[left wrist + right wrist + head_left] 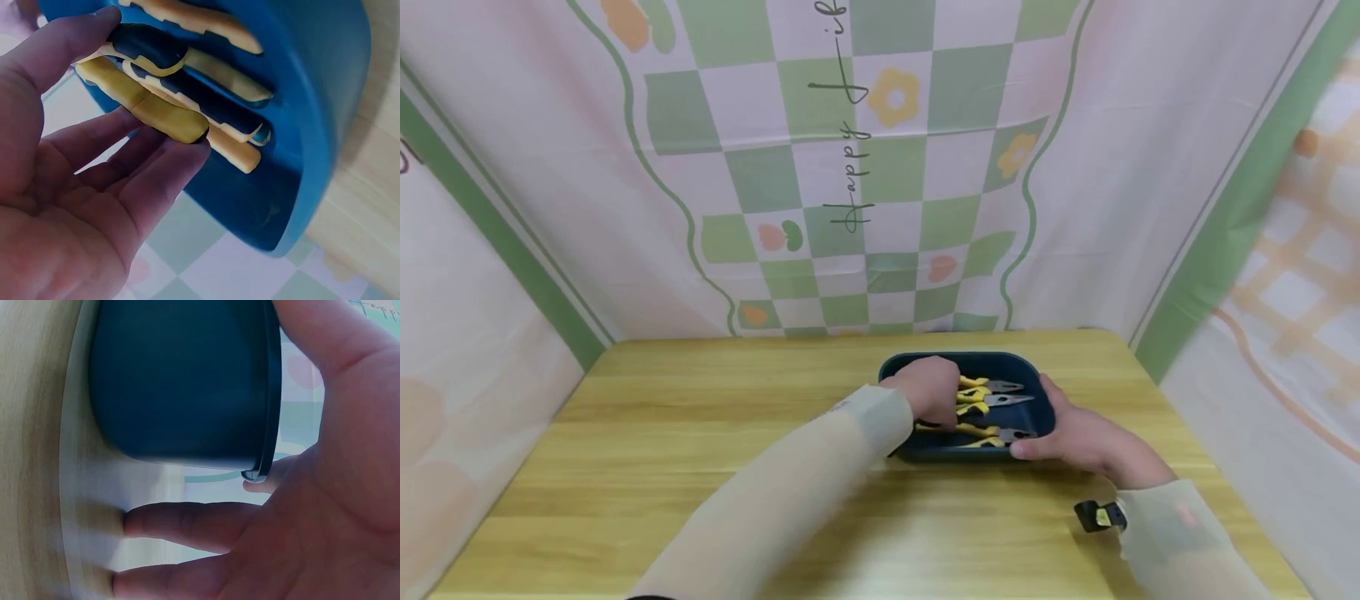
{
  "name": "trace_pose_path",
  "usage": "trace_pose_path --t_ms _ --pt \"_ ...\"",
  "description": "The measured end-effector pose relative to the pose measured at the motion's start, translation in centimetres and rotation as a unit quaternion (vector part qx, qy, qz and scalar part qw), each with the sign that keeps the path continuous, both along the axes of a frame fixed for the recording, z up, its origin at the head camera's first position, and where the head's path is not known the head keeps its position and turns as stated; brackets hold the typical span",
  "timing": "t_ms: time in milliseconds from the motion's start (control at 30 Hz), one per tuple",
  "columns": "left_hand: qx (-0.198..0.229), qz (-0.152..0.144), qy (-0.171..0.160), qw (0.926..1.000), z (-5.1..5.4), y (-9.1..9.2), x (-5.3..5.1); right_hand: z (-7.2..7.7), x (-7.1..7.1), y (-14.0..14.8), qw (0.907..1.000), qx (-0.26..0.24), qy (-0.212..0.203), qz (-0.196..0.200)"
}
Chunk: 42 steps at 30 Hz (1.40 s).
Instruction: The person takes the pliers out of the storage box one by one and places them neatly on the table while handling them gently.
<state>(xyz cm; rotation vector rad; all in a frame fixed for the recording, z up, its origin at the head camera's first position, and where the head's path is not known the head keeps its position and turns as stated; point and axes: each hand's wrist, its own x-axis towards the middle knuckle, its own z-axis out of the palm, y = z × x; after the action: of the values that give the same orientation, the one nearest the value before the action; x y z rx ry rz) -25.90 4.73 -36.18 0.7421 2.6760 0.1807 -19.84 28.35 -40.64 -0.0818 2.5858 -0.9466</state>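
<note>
On the wood-grain desk (700, 392), the right hand (1078, 433) spreads its fingers wide about one end of a dark-blue, rounded rectangular bin (962, 456). At its left end, the left hand (928, 390) pinches yellow-and-black-handled steel pliers (153, 111) (pliers there lie left-to-right, noses rightward).

The bin (181, 381) looks smooth plastic — the pliers' tips (1009, 400) metal, the tabletop (700, 400) wood

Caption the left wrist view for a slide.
Left hand gripping yellow-and-black pliers at a blue bin with more pliers inside.
</note>
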Motion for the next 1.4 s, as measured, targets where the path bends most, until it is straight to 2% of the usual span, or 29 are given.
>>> trace_pose_path --t_ms 267,433,700,1000,1400 --pt "0.021 0.030 -0.029 0.9989 1.1 -0.6 0.0 -0.2 0.1 0.3 1.0000 -0.003 0.003 0.000" --pt "0.032 0.044 -0.038 0.9978 1.6 -1.5 -0.4 -0.2 0.2 0.3 0.9999 -0.006 0.010 0.005" --pt "0.046 0.042 -0.010 0.9980 2.7 -3.4 -1.9 0.0 0.3 0.2 1.0000 -0.003 0.003 0.004" --pt "0.083 0.093 -0.010 0.9922 3.1 -6.0 -3.7 0.1 0.3 0.1 1.0000 -0.009 -0.001 0.005" --pt "0.093 0.170 -0.018 0.9809 2.7 -10.0 -5.1 -0.1 0.2 0.0 0.9999 -0.010 0.000 0.006"
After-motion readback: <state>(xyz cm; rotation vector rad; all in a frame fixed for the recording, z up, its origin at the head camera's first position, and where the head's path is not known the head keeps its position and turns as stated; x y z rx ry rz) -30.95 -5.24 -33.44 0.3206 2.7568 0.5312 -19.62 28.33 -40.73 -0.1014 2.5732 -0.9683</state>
